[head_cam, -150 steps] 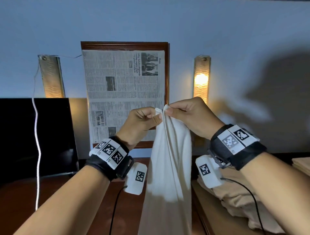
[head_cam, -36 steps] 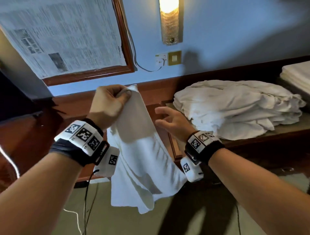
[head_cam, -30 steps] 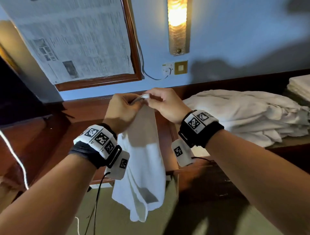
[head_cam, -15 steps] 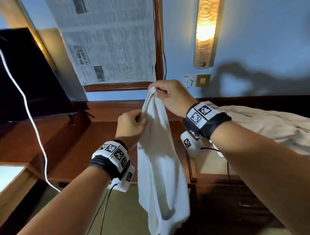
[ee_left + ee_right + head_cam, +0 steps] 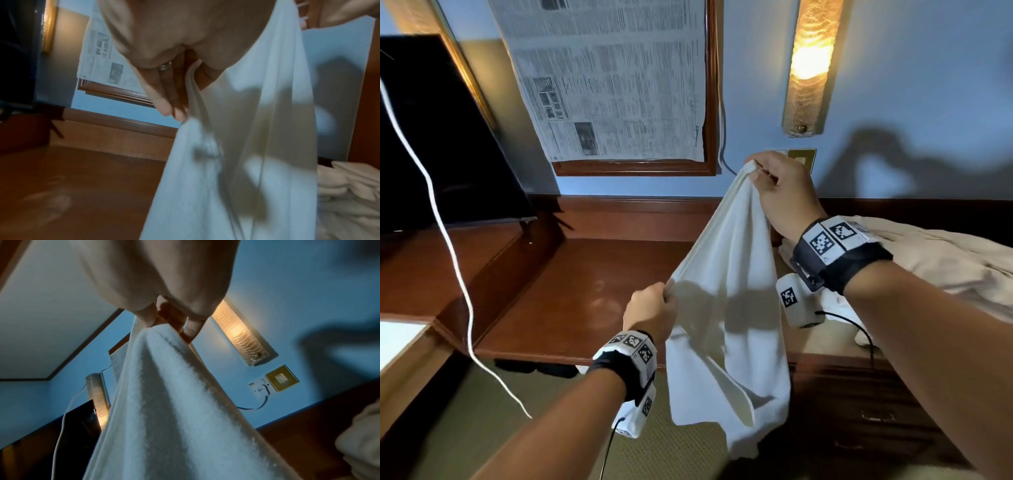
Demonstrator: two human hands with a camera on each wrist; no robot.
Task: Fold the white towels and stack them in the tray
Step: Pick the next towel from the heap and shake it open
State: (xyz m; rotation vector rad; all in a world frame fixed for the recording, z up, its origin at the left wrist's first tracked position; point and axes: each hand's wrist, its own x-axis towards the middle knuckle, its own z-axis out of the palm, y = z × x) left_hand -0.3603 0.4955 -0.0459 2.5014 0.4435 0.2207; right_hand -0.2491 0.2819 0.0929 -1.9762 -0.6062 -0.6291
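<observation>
A soft white cotton towel (image 5: 726, 308) hung in the air above the front edge of the dark reddish wooden counter (image 5: 571, 301), stretched between both hands. The right hand (image 5: 779, 192) pinched its upper corner high near the wall, fingers curled round the cloth. The left hand (image 5: 650, 313) gripped the towel's edge lower down. A heap of crumpled white towels (image 5: 941, 263) lay on the counter to the right.
</observation>
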